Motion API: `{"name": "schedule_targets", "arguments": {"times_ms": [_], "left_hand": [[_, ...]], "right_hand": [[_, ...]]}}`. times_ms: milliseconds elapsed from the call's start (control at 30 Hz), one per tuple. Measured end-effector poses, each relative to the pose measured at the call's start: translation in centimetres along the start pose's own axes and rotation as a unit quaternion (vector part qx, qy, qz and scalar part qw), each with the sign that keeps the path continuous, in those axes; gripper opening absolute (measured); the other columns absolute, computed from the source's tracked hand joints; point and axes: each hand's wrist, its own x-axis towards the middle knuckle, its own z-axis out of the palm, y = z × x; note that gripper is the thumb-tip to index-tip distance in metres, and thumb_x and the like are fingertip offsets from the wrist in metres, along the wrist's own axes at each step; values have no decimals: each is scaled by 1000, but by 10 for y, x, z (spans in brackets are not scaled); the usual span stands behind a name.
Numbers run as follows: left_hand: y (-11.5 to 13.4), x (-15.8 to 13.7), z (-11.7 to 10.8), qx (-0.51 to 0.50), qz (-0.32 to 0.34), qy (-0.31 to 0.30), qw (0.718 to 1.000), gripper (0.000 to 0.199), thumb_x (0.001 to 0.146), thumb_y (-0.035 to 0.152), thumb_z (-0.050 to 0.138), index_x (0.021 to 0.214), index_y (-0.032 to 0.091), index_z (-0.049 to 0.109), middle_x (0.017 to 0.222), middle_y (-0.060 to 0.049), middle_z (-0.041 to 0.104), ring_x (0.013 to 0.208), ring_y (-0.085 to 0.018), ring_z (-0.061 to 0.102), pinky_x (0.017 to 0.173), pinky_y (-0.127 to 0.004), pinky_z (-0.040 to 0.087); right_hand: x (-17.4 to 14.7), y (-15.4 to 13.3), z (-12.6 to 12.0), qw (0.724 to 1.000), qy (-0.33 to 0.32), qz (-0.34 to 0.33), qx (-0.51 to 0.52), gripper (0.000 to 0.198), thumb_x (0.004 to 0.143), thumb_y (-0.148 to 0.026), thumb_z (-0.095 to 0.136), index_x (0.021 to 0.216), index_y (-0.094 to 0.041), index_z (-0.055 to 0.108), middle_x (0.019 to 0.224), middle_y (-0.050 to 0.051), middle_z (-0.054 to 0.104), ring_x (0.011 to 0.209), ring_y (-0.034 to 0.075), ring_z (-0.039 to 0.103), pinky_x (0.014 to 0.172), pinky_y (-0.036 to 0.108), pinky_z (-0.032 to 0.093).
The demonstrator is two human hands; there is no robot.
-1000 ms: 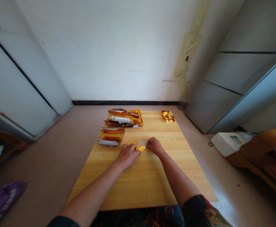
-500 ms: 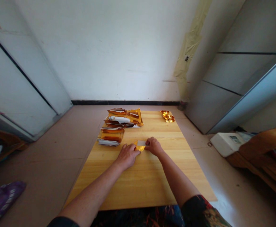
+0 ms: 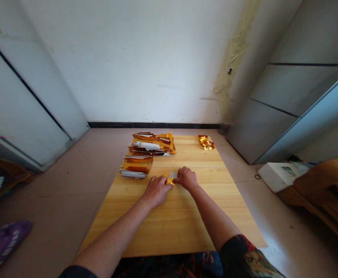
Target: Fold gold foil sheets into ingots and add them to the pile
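Observation:
A small sheet of gold foil paper [image 3: 170,180] with a pale grey-white back lies on the wooden table [image 3: 169,227], partly folded over. My left hand [image 3: 157,190] is closed on its left side, thumb and fingers at the gold fold. On the right edge, my right hand [image 3: 187,178] pinches the same paper with curled fingers. Both hands rest low against the tabletop, and they hide part of the sheet. Beyond my left hand lie stacks of gold and white sheets [image 3: 136,164].
More gold sheets [image 3: 165,143] are piled at the table's far left. Shiny folded gold foil pieces [image 3: 208,144] sit at the far right corner. A white box [image 3: 277,175] stands right of the table, and a purple bag [image 3: 8,243] lies on the floor at left.
My right hand has shifted slightly left toward my left hand, and less of the gold strip shows between them. My left hand has stayed nearly still.

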Motion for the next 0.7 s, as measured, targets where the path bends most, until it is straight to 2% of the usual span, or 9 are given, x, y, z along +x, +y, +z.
{"name": "schedule_targets", "arguments": {"times_ms": [133, 233, 367, 467, 567, 700], "left_hand": [[-1, 0, 1, -2, 1, 5, 1000, 31, 84, 16, 44, 102, 31, 65, 104, -6, 58, 101, -22, 53, 91, -43, 36], [0, -1, 2, -5, 1, 15, 1000, 30, 83, 14, 46, 100, 31, 65, 103, -6, 59, 101, -22, 54, 96, -49, 32], [4, -1, 6, 0, -12, 51, 999, 21, 84, 20, 49, 92, 28, 66, 98, -5, 60, 102, -22, 54, 102, -56, 21], [6, 1, 10, 5, -22, 81, 996, 16, 85, 26, 51, 84, 26, 67, 95, -6, 62, 107, -24, 51, 101, -54, 21], [8, 2, 12, 8, -28, 94, 995, 16, 85, 25, 51, 82, 25, 67, 95, -7, 63, 105, -24, 52, 94, -47, 29], [15, 6, 13, 20, -54, 90, 994, 17, 86, 23, 48, 86, 23, 65, 93, -8, 64, 96, -24, 54, 83, -41, 33]], "right_hand": [[6, 0, -1, 1000, -15, 15, 0, 26, 70, -46, 68, 82, -22, 64, 93, 3, 61, 87, 18, 57, 69, 26, 38], [9, 1, 1, 999, -18, 26, 3, 23, 74, -43, 64, 84, -22, 65, 93, 3, 61, 85, 17, 58, 67, 25, 38], [9, 7, 5, 999, 27, 11, 23, 26, 75, -40, 64, 96, -24, 62, 102, 3, 58, 86, 16, 57, 67, 24, 39], [4, 13, 7, 998, 53, -33, 28, 23, 81, -33, 58, 103, -26, 61, 107, 2, 56, 94, 16, 54, 71, 24, 39], [-1, 16, 7, 997, 40, -64, 11, 20, 86, -27, 49, 100, -25, 64, 103, 4, 58, 96, 17, 53, 74, 25, 39], [-6, 14, 6, 998, 38, -53, 5, 20, 85, -24, 49, 99, -23, 64, 100, 6, 58, 97, 19, 52, 75, 26, 38]]}}
